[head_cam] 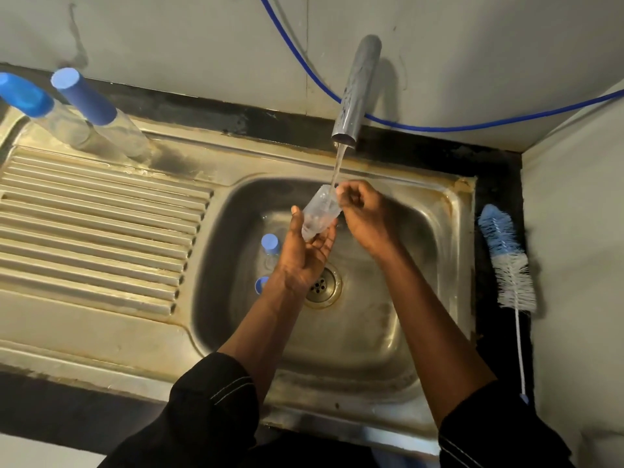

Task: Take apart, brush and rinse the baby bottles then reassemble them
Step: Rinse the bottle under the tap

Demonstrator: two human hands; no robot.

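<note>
Left hand point(304, 258), palm up: thumb and curled fingers closed round the lower end of the clear bottle point(319, 214). Right hand point(361, 211), fingers bunched: pinching the rim at the bottle's open mouth, as far as can be made out. Bottle tilted, mouth uppermost, held above the sink basin point(364, 332) and directly under the water stream point(337, 163) from the tap point(356, 92). No cap or teat on it; mid-rinse, by the look of things.

Probably light and thin-walled, yet stiff enough not to buckle under a firm squeeze. Wet plastic, so likely slippery; heavier once full of water. Best gripped low on the barrel with a full wrap, not fingertips alone. Rim good only for steadying and turning.

Down in the basin, left of the drain point(322, 285): a blue-topped piece point(270, 243) and a second blue piece point(260, 284), half hidden behind the left wrist. Back left on the drainboard point(101, 214): two capped bottles point(84, 99), standing. Right of the sink on the dark counter point(496, 184): bottle brush point(506, 255), lying flat, well apart from both hands. Blue hose point(439, 125) draped along the wall behind the tap.
</note>
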